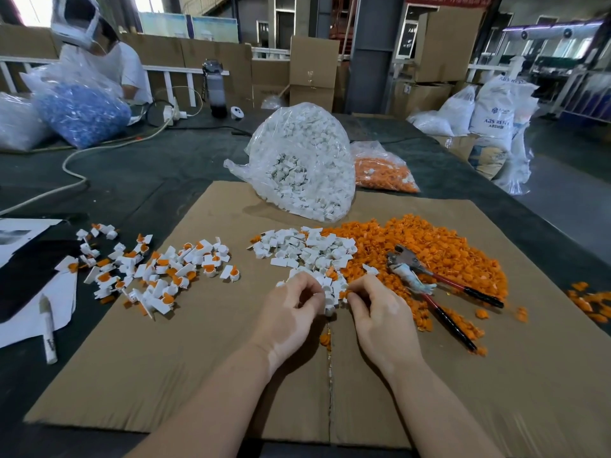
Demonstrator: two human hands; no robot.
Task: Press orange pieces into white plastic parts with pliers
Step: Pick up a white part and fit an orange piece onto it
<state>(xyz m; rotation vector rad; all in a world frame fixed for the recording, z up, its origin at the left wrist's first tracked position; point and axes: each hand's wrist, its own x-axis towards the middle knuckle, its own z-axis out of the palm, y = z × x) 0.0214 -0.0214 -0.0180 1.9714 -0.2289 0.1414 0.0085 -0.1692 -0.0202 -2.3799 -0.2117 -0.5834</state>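
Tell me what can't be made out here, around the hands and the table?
All from the head view:
- What the left hand pinches: its curled fingers hide it.
- What the right hand holds: only a bit of orange shows at the fingertips.
- Pliers: jaws partly buried in the orange pieces.
- White plastic parts: too small to tell their shape.
- Other person: their hands sit behind the bag of blue parts.

Left hand (291, 312) and right hand (373, 312) side by side, fingers curled, forearms converging

A marker (48, 328) lies on white papers (36, 312) near a bottle (215, 89).
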